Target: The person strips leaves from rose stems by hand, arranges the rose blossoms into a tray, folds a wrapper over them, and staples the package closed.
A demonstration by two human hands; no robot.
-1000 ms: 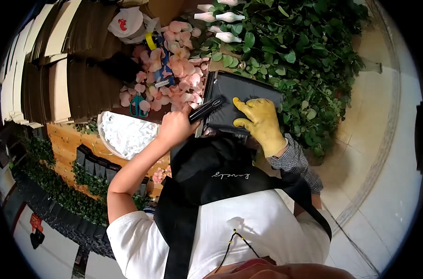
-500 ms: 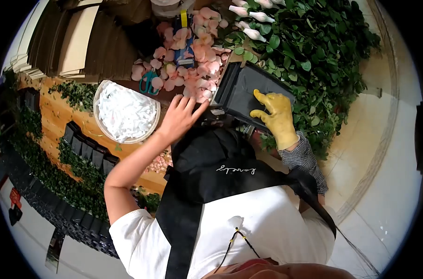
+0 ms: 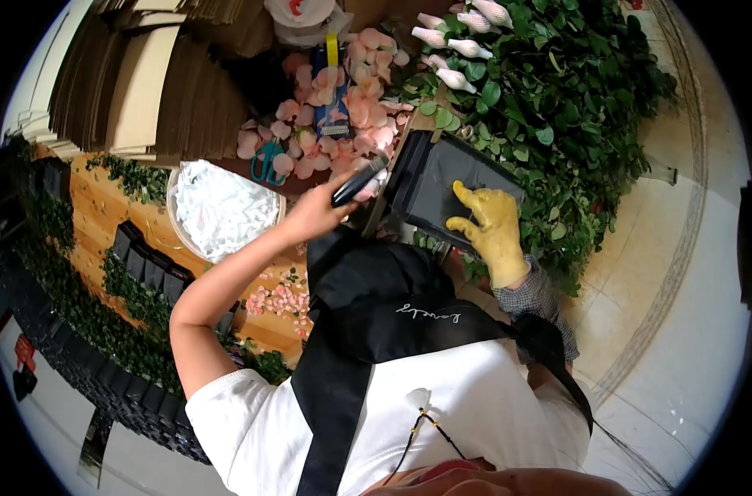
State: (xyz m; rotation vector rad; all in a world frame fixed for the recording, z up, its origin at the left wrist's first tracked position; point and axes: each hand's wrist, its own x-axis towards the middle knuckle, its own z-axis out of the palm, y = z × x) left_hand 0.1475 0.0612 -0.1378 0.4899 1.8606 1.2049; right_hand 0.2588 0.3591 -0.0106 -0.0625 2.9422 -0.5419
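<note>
My left hand (image 3: 319, 212), bare, is closed around a black handheld tool with a silvery end (image 3: 358, 182); its exact kind is unclear. It is held just left of a dark, flat, tray-like piece (image 3: 450, 169) with a raised edge. Over the right part of that piece lies my right hand (image 3: 493, 221) in a yellow glove, thumb and forefinger stretched apart, the other fingers bent. Loose pink petals (image 3: 367, 91) lie beyond my left hand, around a blue box with a yellow strip (image 3: 333, 112). Teal-handled scissors (image 3: 267, 162) are beside them.
A round tub (image 3: 174, 217) of small white pieces stands left of my left forearm. Stacked cardboard (image 3: 132, 83) rises at the upper left. Leafy green stems (image 3: 574, 107) and pink-wrapped buds (image 3: 468, 48) fill the upper right. Rows of black pieces (image 3: 152, 269) with greenery are at left.
My left hand has lifted the black tool from beside the dark tray-like piece, where the hand was spread before. My gloved right hand has stayed nearly still.
</note>
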